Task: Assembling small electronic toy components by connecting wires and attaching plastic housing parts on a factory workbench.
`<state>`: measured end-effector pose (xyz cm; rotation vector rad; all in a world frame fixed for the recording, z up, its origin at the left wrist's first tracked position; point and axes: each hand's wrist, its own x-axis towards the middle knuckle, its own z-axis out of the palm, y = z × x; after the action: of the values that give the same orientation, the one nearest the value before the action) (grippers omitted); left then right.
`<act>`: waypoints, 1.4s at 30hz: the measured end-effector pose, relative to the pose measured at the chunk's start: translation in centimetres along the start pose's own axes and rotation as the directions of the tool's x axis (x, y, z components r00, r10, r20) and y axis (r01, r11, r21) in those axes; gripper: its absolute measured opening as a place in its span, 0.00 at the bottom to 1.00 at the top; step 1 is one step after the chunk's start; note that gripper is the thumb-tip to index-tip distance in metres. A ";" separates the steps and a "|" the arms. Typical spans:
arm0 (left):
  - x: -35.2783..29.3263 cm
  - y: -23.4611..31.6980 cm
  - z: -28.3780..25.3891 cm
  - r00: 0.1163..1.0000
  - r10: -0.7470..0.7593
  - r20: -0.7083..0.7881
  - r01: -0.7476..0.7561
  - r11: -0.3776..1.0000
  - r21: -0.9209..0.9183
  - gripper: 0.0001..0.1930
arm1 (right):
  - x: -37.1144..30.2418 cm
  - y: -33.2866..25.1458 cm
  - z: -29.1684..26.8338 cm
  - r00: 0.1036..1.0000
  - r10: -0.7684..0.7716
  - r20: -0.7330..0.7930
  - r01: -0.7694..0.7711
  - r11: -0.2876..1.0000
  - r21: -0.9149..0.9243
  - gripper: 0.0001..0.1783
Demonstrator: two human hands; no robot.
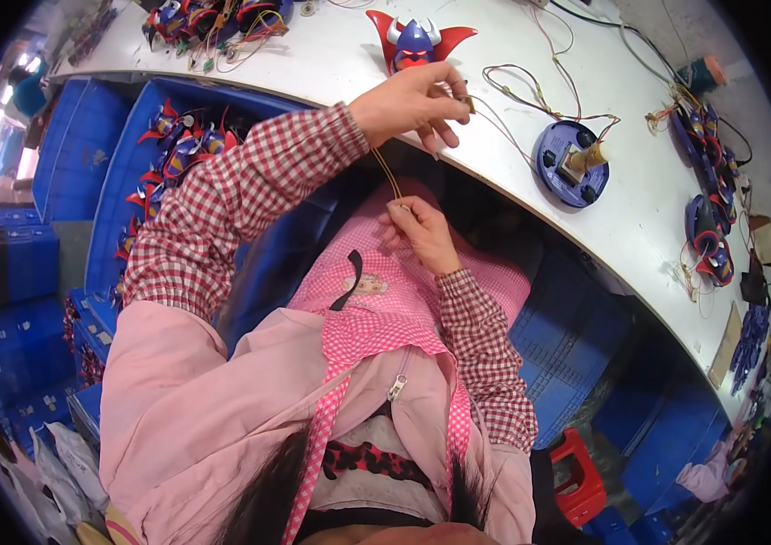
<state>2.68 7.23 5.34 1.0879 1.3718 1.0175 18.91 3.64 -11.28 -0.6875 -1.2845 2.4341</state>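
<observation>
Over the white bench's [331, 68] near edge, the left hand [417, 102] stretches rightward, fingers bent around a small part [468, 104]; below that edge, the right hand [424, 234] angles up-left, fingers pinching wires [385, 171]. A round purple base [560, 188] lies near the edge. The thin, yellowish wires slant down-right between the hands.

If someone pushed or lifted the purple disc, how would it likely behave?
Pushed, the purple disc would probably slide rather than roll, since it lies flat on the table. The tan cylinder jutting from it may make it slightly unbalanced when lifted. Its thin, curving wires look floppy and would likely trail along.
</observation>
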 end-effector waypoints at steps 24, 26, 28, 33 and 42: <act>-6.5 -6.9 0.3 0.971 0.130 -0.199 -0.154 0.981 -0.116 0.10 | -2.9 -8.5 3.7 0.895 -0.324 -0.308 0.172 0.886 -0.431 0.07; -6.5 -7.2 0.2 0.969 0.134 -0.209 -0.163 0.979 -0.125 0.09 | -2.6 -8.5 3.9 0.878 -0.368 -0.305 0.202 0.864 -0.462 0.07; -6.3 -7.5 0.2 0.963 0.159 -0.218 -0.193 0.971 -0.143 0.08 | -2.1 -8.4 3.7 0.841 -0.491 -0.230 0.268 0.745 -0.611 0.05; -6.2 -7.7 -0.1 0.975 0.131 -0.181 -0.161 0.974 -0.162 0.06 | -1.5 -8.9 4.3 0.837 -0.498 -0.228 0.266 0.734 -0.625 0.04; -6.5 -7.7 -0.3 0.978 0.083 -0.194 -0.109 0.986 -0.128 0.06 | -1.3 -9.5 5.0 0.765 -0.643 -0.046 0.313 0.433 -0.846 0.07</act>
<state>1.97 -0.84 -0.70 0.9823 1.3856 1.2943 17.73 4.82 -0.60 -0.7598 -2.0512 1.0699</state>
